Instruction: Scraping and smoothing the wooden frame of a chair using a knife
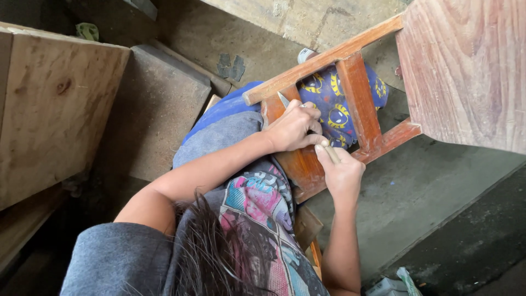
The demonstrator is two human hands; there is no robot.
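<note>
— Where is the tool?
— A slim chisel [284,100], metal tip up, lies against the leg of a reddish-brown wooden stool [359,104] tipped on its side across the lap.
— And the hands?
— The left hand [293,127] is closed around the blade end; the right hand [342,171] grips the pale handle, just beside it.
— Materials?
— Glossy varnished frame, grained seat [466,66], bare plywood panel [52,104] at left, rough concrete floor [416,192] below.

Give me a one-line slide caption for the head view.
Left hand and right hand work a thin metal blade against a reddish-brown wooden stool frame.
</note>
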